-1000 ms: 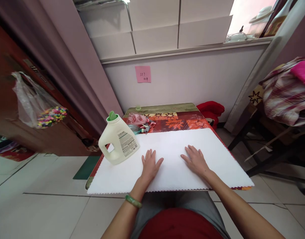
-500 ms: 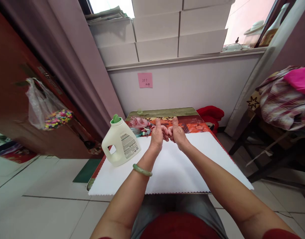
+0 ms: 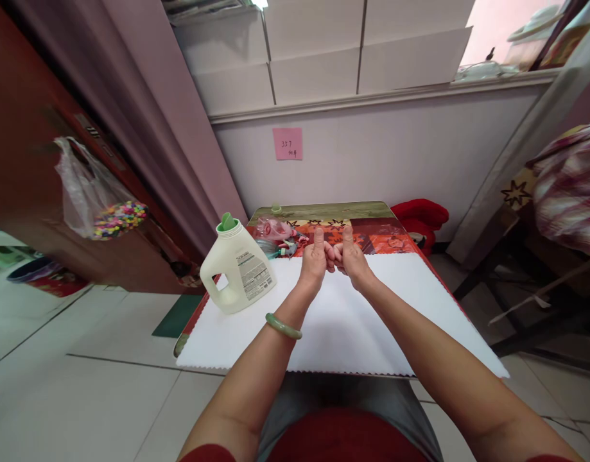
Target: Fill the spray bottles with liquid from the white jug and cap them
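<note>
My left hand [image 3: 316, 260] and my right hand [image 3: 351, 256] are raised side by side above the white cloth [image 3: 343, 321], knuckles touching. Each is curled into a fist with the thumb pointing up, and nothing shows inside either fist. A green bangle [image 3: 284, 326] circles my left wrist. A cream detergent jug [image 3: 237, 269] with a green cap stands on the cloth's left corner, to the left of my left hand. Behind my hands lies a small pile of pink and coloured plastic items [image 3: 278, 234].
The cloth covers a small table [image 3: 323, 210] with an orange patterned cover, pushed against a white wall bearing a pink note [image 3: 287, 143]. A plastic bag of coloured bits [image 3: 102, 205] hangs at left. Red fabric [image 3: 420, 215] lies right of the table; clothes hang at far right.
My hands lay flat and spread on the cloth a second ago. They have lifted, come together and closed into thumbs-up fists. Since half a second ago they have barely moved.
</note>
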Demonstrator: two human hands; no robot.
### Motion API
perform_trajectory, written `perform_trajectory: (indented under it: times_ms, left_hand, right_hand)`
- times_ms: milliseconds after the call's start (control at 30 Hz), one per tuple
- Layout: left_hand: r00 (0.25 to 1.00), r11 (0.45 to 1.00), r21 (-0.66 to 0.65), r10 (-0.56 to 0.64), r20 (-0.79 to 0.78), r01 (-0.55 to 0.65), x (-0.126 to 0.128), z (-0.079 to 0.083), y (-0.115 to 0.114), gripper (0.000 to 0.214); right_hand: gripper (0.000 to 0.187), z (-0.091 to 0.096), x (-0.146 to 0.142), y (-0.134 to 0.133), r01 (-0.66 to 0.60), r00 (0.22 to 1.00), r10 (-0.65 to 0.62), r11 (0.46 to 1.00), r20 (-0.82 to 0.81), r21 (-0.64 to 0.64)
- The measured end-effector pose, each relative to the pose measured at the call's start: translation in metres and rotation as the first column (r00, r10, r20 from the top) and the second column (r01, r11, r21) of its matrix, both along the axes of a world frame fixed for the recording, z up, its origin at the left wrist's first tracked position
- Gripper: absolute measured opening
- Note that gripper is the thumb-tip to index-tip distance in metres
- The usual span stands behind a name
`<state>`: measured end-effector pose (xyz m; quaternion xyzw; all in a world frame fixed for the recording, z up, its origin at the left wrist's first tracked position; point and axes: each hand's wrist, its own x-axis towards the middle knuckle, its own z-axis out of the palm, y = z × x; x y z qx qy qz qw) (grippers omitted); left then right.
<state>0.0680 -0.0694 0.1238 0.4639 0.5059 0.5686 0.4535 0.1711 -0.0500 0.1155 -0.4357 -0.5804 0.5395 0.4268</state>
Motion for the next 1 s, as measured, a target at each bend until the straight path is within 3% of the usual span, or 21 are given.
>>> perform_trajectory:
  times_ms: [100, 233, 367, 467, 567, 700, 733, 800, 833, 867, 1000]
  left_hand:
    - [1.0, 1.0, -0.009, 0.005, -0.015, -0.005, 0.0, -0.004, 0.006, 0.076]
    - [0.99, 0.995, -0.092, 0.012, -0.139, -0.025, -0.003, -0.019, 0.015, 0.075]
    - [0.959, 0.978, -0.204, -0.021, -0.283, -0.039, -0.017, -0.049, 0.024, 0.056]
    - [0.883, 0.958, -0.208, 0.084, -0.462, -0.199, -0.035, -0.068, 0.037, 0.036]
    - [0.73, 0.925, -0.084, 0.235, -0.642, -0.371, -0.056, -0.066, 0.06, 0.05]
    - [0.488, 0.912, 0.103, 0.305, -0.818, -0.398, -0.086, -0.04, 0.104, 0.081]
    - [0.381, 0.913, 0.136, 0.291, -0.878, -0.384, -0.094, -0.034, 0.115, 0.081]
    - [0.01, 0.919, 0.167, 0.183, -0.983, -0.357, -0.109, -0.024, 0.136, 0.075]
    - [-0.083, 0.923, 0.162, 0.141, -0.986, -0.349, -0.116, -0.022, 0.145, 0.072]
    - [-0.145, 0.927, 0.149, 0.105, -0.984, -0.344, -0.123, -0.021, 0.153, 0.07]
    - [-0.206, 0.942, 0.086, 0.019, -0.978, -0.325, -0.141, -0.029, 0.167, 0.061]
  right_hand:
    - [0.076, -0.001, -0.002, 0.003, 0.047, 0.997, -0.05, 0.998, -0.066, -0.04]
    - [0.075, -0.015, -0.003, 0.012, 0.001, 0.991, -0.013, 0.996, -0.132, -0.089]
    - [0.073, -0.06, 0.004, 0.023, 0.0, 0.999, -0.002, 0.998, -0.046, -0.059]
    - [0.07, -0.105, 0.015, 0.026, 0.119, 0.986, -0.119, 0.993, 0.12, 0.008]
    - [0.058, -0.136, 0.021, 0.024, 0.145, 0.953, -0.172, 0.982, 0.251, 0.123]
    - [0.051, -0.146, 0.022, 0.022, 0.071, 0.918, -0.152, 0.972, 0.367, 0.224]
    - [0.05, -0.146, 0.022, 0.022, 0.064, 0.915, -0.147, 0.972, 0.376, 0.225]
    - [0.05, -0.144, 0.021, 0.023, 0.059, 0.919, -0.136, 0.975, 0.371, 0.212]
    - [0.05, -0.143, 0.021, 0.024, 0.055, 0.921, -0.13, 0.977, 0.368, 0.206]
    - [0.05, -0.143, 0.02, 0.025, 0.051, 0.921, -0.124, 0.978, 0.369, 0.202]
    - [0.05, -0.146, 0.018, 0.029, 0.059, 0.905, -0.142, 0.975, 0.401, 0.213]
